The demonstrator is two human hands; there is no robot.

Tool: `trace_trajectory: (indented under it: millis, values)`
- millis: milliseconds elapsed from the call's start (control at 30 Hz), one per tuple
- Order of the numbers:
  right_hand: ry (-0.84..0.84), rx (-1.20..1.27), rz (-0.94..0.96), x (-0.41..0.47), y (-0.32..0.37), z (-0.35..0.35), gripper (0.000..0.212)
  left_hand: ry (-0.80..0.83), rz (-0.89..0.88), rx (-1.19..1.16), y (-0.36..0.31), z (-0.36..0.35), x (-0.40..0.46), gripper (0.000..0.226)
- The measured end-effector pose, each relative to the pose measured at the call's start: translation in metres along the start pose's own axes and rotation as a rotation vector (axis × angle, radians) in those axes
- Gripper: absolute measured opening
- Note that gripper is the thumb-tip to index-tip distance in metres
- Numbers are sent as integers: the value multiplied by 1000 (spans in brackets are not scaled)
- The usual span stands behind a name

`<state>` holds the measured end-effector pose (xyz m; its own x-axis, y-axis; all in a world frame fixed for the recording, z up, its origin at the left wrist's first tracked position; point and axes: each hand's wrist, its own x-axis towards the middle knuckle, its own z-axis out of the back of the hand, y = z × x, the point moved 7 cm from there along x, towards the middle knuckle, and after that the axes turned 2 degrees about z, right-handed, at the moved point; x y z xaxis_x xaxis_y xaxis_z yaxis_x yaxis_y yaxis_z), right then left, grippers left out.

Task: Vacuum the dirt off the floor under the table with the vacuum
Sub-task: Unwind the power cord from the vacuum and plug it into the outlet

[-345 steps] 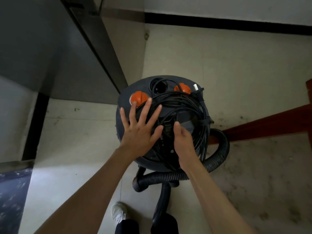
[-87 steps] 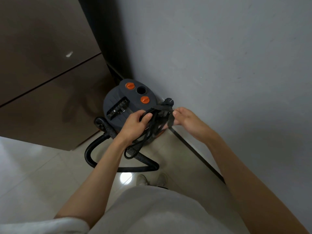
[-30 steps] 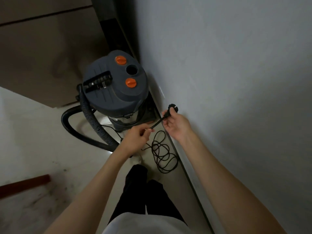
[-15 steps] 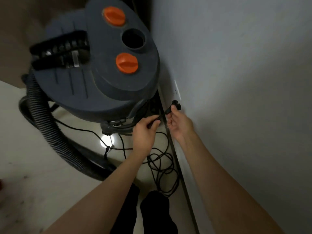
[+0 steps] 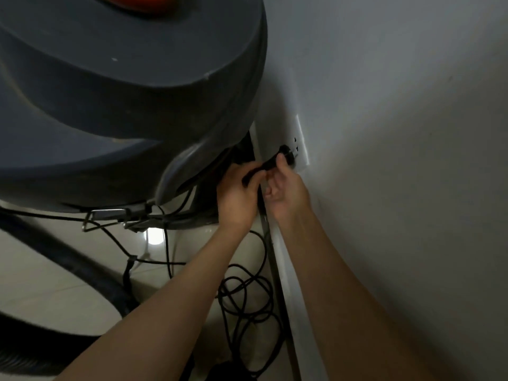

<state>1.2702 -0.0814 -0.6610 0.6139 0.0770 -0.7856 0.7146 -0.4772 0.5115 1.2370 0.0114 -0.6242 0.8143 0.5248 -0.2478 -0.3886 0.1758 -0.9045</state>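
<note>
Right hand (image 5: 286, 193) pinches plug (image 5: 286, 154) at wall socket (image 5: 301, 145), frame middle. Left hand (image 5: 237, 196) grips cord (image 5: 254, 174). Line prongs up, push straight.

Vacuums: one, a large dark grey plastic canister vacuum (image 5: 132, 86).
Orange knobs: one, at the top edge of the canister lid (image 5: 137, 2), cut off by the frame.
Hoses: one black ribbed flexible hose (image 5: 82, 281).
Power cords: one thin black cable (image 5: 247, 298), lying in loose loops on the floor.
Plugs: one black plug (image 5: 284, 155).
Wall sockets: one white socket plate (image 5: 301, 144).
Metal latches: one, a wire clasp (image 5: 110, 215).
Hands: two, left hand (image 5: 236, 196) and right hand (image 5: 286, 191).
</note>
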Motion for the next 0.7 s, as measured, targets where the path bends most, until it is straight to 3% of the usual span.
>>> trace_trajectory:
  millis: [200, 700]
  values:
    - [-45, -35, 14, 10, 6, -1, 19, -32, 138, -61, 9, -8, 21, 19]
    - [-114, 45, 11, 5, 8, -7, 13, 15, 122, -153, 2, -18, 29, 21]
